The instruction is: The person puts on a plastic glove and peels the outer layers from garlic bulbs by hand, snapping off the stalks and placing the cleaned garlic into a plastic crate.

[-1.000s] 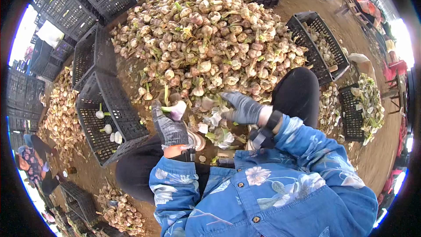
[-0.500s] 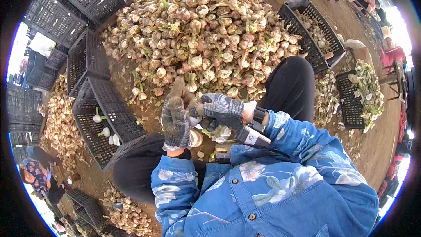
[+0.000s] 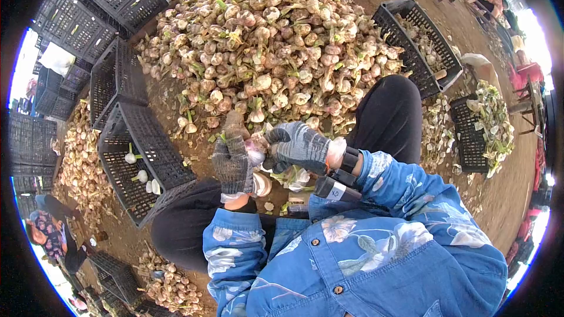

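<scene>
My left hand [image 3: 234,159], in a grey knitted glove, is wrapped round a garlic bulb [image 3: 255,151] with a purplish-white skin. On the bulb's right side, the fingers of my right hand [image 3: 298,148], gloved too, are bent against it; what they may hold is hidden. Loose peelings [image 3: 294,178] lie below my hands, between my legs. Just beyond my hands rises a large heap of garlic bulbs [image 3: 276,41]. A black crate [image 3: 170,155] on the left holds a few white bulbs [image 3: 143,176].
More black crates [image 3: 114,82] stand along the left, some stacked. A crate [image 3: 411,47] with garlic is at the upper right; leafy scraps [image 3: 493,123] cover another crate below it. A second garlic pile [image 3: 85,158] and a seated person [image 3: 53,232] are at the far left.
My right hand has turned and its fingers have shifted a little, with the wrist device tilting. The bulb between my hands shows more plainly now.
</scene>
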`<state>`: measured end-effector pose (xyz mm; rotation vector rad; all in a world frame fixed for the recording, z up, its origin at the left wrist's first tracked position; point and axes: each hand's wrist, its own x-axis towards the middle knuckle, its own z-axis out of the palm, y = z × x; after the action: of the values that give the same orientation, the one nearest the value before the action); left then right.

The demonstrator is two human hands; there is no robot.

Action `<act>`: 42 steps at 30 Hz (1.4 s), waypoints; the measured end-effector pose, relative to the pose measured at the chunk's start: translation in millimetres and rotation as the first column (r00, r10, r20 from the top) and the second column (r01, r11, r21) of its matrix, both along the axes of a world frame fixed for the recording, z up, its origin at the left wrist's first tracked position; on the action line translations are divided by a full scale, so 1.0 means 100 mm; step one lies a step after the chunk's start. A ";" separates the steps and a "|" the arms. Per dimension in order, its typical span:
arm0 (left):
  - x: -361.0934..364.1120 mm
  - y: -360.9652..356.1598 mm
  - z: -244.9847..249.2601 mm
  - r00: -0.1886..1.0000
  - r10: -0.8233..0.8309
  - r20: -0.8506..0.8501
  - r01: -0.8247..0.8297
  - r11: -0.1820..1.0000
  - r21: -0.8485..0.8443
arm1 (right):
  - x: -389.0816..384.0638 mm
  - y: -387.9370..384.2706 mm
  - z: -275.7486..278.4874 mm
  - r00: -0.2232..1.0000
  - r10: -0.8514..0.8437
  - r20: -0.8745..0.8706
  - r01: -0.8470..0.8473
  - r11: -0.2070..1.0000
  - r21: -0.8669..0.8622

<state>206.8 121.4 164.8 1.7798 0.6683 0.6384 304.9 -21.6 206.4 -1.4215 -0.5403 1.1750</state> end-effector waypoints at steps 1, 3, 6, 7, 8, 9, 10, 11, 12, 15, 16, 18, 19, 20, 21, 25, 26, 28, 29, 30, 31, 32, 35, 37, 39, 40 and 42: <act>-0.02 0.06 -0.06 0.994 -0.008 -0.113 0.010 1.000 0.017 | 0.00 -0.01 0.03 1.000 0.008 0.006 -0.008 1.000 0.018; -0.01 -0.02 0.09 0.996 0.001 -0.094 -0.001 1.000 -0.002 | -0.01 -0.02 0.05 1.000 -0.013 0.009 0.012 0.999 0.031; -0.02 -0.03 0.08 0.999 -0.041 -0.033 0.044 0.995 0.092 | -0.02 0.01 0.09 0.969 -0.039 0.246 0.071 0.990 -0.124; -0.02 -0.03 0.05 0.995 -0.098 0.000 0.096 0.974 0.206 | -0.04 0.01 0.07 0.969 -0.039 0.246 0.072 0.990 -0.125; 0.00 -0.04 0.07 0.993 -0.119 -0.016 0.118 0.945 0.305 | -0.06 0.02 0.05 0.857 -0.011 0.516 0.077 0.991 -0.106; 0.01 -0.05 0.07 0.992 -0.123 -0.017 0.123 0.944 0.305 | -0.07 0.02 0.05 0.670 0.012 0.742 0.077 0.993 -0.086; 0.01 -0.05 0.08 0.991 -0.130 -0.035 0.133 0.908 0.398 | -0.08 0.03 0.06 0.730 -0.003 0.683 0.078 0.994 -0.078; 0.01 -0.05 0.08 0.990 -0.133 -0.053 0.142 0.861 0.488 | -0.07 0.04 0.06 0.730 -0.005 0.683 0.078 0.994 -0.076; 0.01 -0.05 0.08 0.990 -0.131 -0.052 0.139 0.860 0.490 | -0.06 0.06 0.05 0.750 0.007 0.661 0.052 0.996 -0.070; 0.03 -0.08 0.10 0.995 -0.098 0.019 0.071 0.825 0.560 | -0.03 0.07 0.05 0.802 0.037 0.596 0.049 0.990 -0.129; 0.03 -0.08 0.13 0.995 -0.097 0.020 0.069 0.825 0.561 | -0.02 0.07 0.06 0.793 0.042 0.608 0.065 0.986 -0.153; 0.01 -0.08 0.21 0.995 -0.099 -0.019 0.101 0.954 0.283 | 0.02 0.08 -0.02 0.705 0.008 0.709 0.089 0.991 -0.100; 0.03 -0.08 0.20 0.995 -0.099 -0.019 0.100 0.954 0.284 | 0.02 0.06 -0.04 0.706 0.008 0.708 0.088 0.991 -0.099; 0.08 -0.08 0.21 0.989 -0.086 0.118 0.074 0.992 0.103 | 0.02 0.05 0.04 0.855 -0.055 0.515 0.135 0.984 -0.118; 0.11 -0.10 0.24 0.967 -0.048 0.250 0.071 0.994 -0.083 | 0.03 0.04 0.08 0.948 -0.126 0.291 0.175 0.974 -0.148; 0.07 -0.15 0.13 0.998 0.043 0.038 -0.030 0.959 -0.281 | 0.03 0.05 -0.05 0.819 -0.136 0.558 0.235 0.966 -0.111; 0.07 -0.15 0.10 0.997 0.063 -0.037 -0.072 0.936 -0.343 | 0.02 0.05 -0.17 0.769 -0.200 0.607 0.263 0.965 -0.016; 0.12 -0.09 0.13 0.998 0.053 -0.040 -0.065 0.894 -0.443 | 0.07 0.08 -0.42 0.784 -0.372 0.497 0.374 0.922 0.100; 0.12 -0.05 0.14 0.998 0.046 -0.045 -0.063 0.840 -0.539 | 0.09 0.10 -0.47 0.773 -0.522 0.361 0.485 0.853 0.194; 0.10 -0.03 0.06 0.990 0.082 0.112 -0.008 0.842 -0.539 | 0.12 0.05 -0.17 0.708 -0.549 0.444 0.558 0.820 0.125; 0.07 -0.01 0.01 0.990 0.083 0.113 -0.009 0.842 -0.539 | 0.27 0.02 -0.59 0.692 -0.542 0.477 0.577 0.812 0.085; 0.08 -0.01 0.11 0.977 0.109 0.185 0.045 0.740 -0.671 | 0.32 0.01 -0.92 0.601 -0.488 0.632 0.470 0.856 0.215; 0.07 0.03 0.07 0.947 0.124 0.297 0.178 0.567 -0.804 | 0.28 -0.09 -0.53 0.629 -0.125 0.767 0.205 0.979 -0.008; 0.06 0.03 0.07 0.973 0.085 0.213 0.090 0.715 -0.694 | 0.21 -0.10 -0.23 0.729 0.204 0.653 0.019 0.948 -0.317; -0.01 -0.06 0.36 0.988 -0.020 0.154 0.125 0.692 -0.711 | 0.13 -0.01 -0.14 0.993 0.084 -0.083 -0.101 0.969 -0.225; -0.07 -0.05 0.27 0.983 -0.145 0.116 0.182 0.881 -0.436 | 0.08 0.00 -0.03 0.979 0.077 0.191 -0.085 0.996 0.032; -0.06 -0.06 0.25 0.966 -0.256 0.037 0.259 0.959 -0.114 | 0.04 0.10 -0.08 0.992 0.120 -0.048 -0.120 0.993 0.001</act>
<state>201.0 115.6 189.8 1.7105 0.4397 0.4312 308.9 -11.7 198.1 -1.3744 -0.5980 1.3026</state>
